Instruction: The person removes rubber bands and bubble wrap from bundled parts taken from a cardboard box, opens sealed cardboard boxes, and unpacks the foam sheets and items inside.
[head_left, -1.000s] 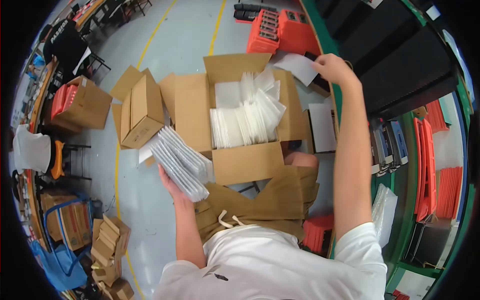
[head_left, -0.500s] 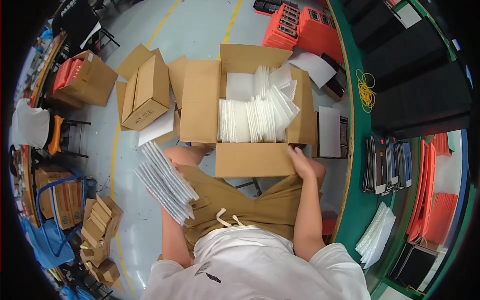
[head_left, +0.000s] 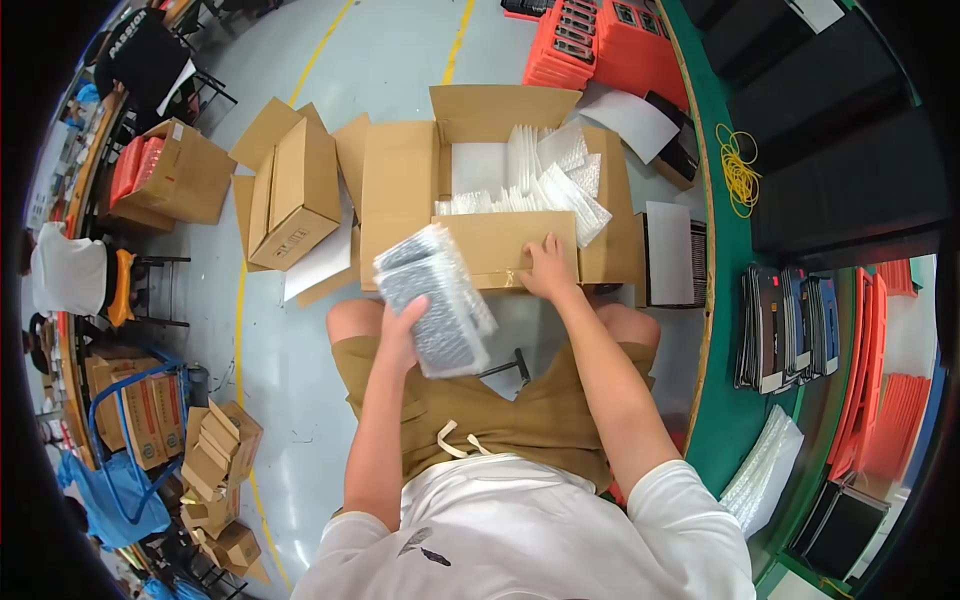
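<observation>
My left hand (head_left: 402, 335) is closed on a stack of bubble-wrapped packets (head_left: 436, 305), tilted in front of the open cardboard box. My right hand (head_left: 548, 268) rests on the box's near flap (head_left: 500, 245), its fingers on the outer face and spread apart; it holds nothing. That flap is raised and hides the lower part of the box's contents. Inside the open box (head_left: 400, 190) stand white bubble-wrap pouches (head_left: 575, 195), several leaning toward the right side. A white sheet (head_left: 478, 168) lies behind them.
A second carton (head_left: 295, 195) sits left of the box. Red trays (head_left: 565, 50) are stacked beyond it. At right, a green bench (head_left: 730, 300) holds yellow cord (head_left: 738, 180), dark sleeved items (head_left: 770, 330) and bubble-wrap bags (head_left: 765, 470). A person in black (head_left: 145, 60) is at the upper left.
The packets in my left hand have swung right toward the box and turned their flat side up. My right hand has moved from the bench side onto the near flap, which is now raised.
</observation>
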